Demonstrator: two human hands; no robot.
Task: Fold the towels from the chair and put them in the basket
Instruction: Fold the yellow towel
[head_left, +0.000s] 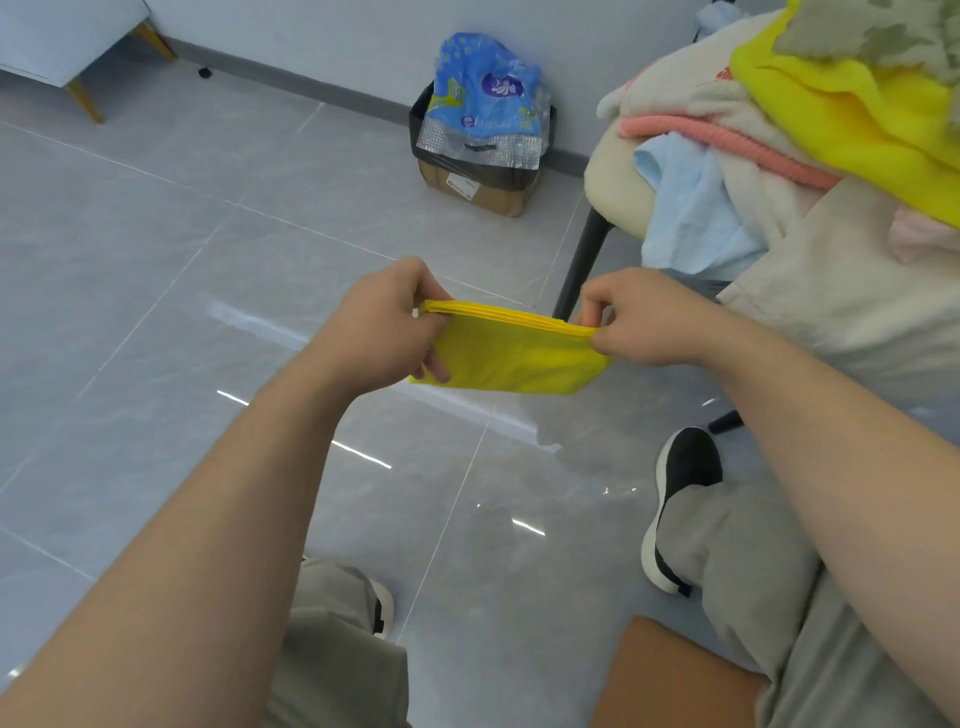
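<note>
One brown cardboard box (483, 195), lined with a black plastic bag, stands on the grey tiled floor (208, 312) against the wall and holds crumpled blue-and-clear plastic packaging (485, 88). Nearer the camera, a person holds one folded yellow cloth towel (511, 353) in the air above the floor. The left hand (382, 332) grips its left end with fingers curled round it, and the right hand (644, 322) pinches its top right corner. At right, one cream-seated chair with black legs (610, 176) carries a loose heap of towels spilling over its front edge, with yellow (841, 114), pink (727, 140) and pale blue (691, 213) among them. Their exact number cannot be told.
</note>
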